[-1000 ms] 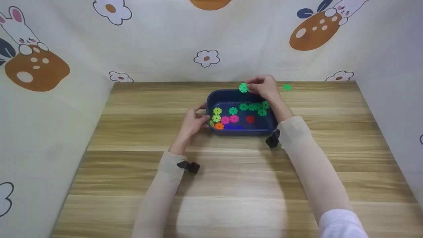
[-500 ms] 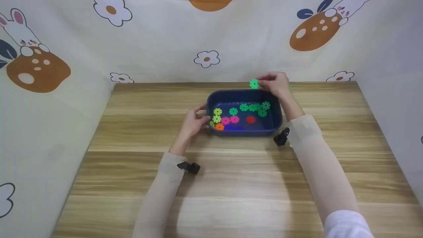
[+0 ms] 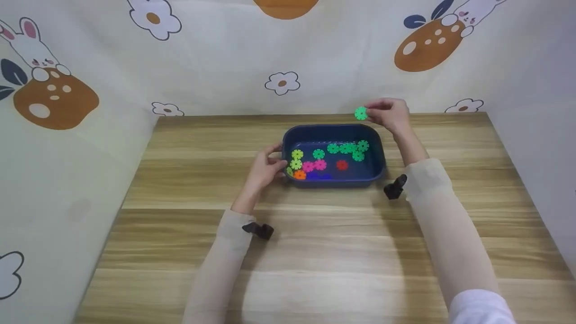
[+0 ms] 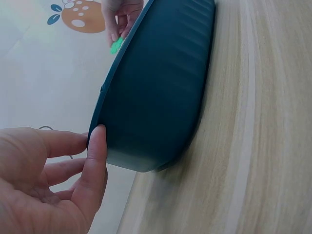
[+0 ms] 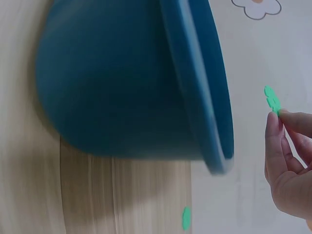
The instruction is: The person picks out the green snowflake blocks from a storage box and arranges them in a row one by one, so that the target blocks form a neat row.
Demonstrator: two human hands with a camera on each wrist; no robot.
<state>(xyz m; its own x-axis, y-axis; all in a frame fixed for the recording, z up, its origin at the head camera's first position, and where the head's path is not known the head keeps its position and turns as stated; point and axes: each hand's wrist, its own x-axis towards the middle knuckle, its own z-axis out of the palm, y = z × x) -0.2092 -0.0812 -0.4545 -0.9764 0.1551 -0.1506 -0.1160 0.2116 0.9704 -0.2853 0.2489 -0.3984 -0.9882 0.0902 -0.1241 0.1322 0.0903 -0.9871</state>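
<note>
One disc in the fingers, another on the table

The right hand [image 3: 391,114] pinched a green disc [image 3: 361,113] between thumb and fingertips, held clear of the table [image 3: 333,252] beyond the tray's far rim and touching neither. The left hand [image 3: 264,168] pinched the rim of the tray [image 3: 342,184] at its left end.

Inside the tray lay the other colours: yellow discs [image 3: 297,154] by the left wall, an orange one [image 3: 299,174], pink ones [image 3: 320,164], a single red one [image 3: 342,165], some dim blue ones [image 3: 321,177] near the front and a cluster of green ones [image 3: 358,155] to the right. Outside, a loose green disc [image 5: 186,218] lay on the table near the printed cloth [image 3: 216,67], visible only from the right wrist.

Judging by this, most of the discs in view were in the tray; two remained out of it, the pinched one and the loose one.
</note>
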